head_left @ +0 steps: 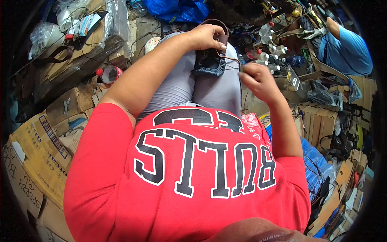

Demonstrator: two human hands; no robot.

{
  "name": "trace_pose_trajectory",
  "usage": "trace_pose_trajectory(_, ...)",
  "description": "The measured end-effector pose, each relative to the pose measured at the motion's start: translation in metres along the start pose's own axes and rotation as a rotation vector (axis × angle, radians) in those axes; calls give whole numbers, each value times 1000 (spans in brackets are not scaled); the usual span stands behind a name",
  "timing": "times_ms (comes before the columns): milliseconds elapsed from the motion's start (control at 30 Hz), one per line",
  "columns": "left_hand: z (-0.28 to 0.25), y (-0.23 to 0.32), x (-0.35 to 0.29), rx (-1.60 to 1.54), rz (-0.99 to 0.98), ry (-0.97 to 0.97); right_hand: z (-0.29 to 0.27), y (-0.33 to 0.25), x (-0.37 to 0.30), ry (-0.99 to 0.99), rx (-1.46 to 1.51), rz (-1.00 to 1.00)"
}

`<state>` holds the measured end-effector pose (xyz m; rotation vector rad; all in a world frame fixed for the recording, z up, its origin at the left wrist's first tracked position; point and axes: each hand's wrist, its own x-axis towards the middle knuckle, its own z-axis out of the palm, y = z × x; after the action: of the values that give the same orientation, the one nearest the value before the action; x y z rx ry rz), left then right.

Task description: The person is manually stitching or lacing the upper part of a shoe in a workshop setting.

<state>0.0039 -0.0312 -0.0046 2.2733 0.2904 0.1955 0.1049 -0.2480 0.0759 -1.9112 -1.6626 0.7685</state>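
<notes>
A dark shoe (pixel 209 66) with a black, stitched-looking end and a brown leather upper part (pixel 221 40) rests on my grey-trousered lap. My left hand (pixel 207 37) grips the shoe's brown part, thumb and fingers closed round it. A thin brown cord (pixel 230 59), perhaps a lace, runs from the shoe toward my right hand (pixel 258 78). That hand is curled into a fist beside my right thigh, the cord pinched at its fingertips. A dark strand of it hangs down past the thigh. The shoe's far end is hidden behind my left hand.
Several capped plastic bottles (pixel 264 56) stand at the right, near a person in blue clothing (pixel 346 52). Cardboard boxes (pixel 40 153) pile up at the left. A bottle with a red cap (pixel 109 74) lies by my left arm. Blue plastic (pixel 175 10) lies ahead.
</notes>
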Motion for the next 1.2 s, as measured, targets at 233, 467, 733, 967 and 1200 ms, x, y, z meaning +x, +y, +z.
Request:
trace_pose_trajectory(233,-11,-10,6,-452,-144,-382,21,3,-8,240,62,63)
trace_pose_trajectory(467,-16,-14,-7,-256,209,-256,27,8,12,204,-63,131)
trace_pose_trajectory(733,-22,7,-10,-321,2,-366,18,1,18,134,-94,158)
trace_pose_trajectory(967,-22,13,-5,-291,13,-407,12,-8,25,159,-202,116)
trace_pose_trajectory(1200,-24,12,-6,-283,-5,-405,4,-13,37,69,-318,74)
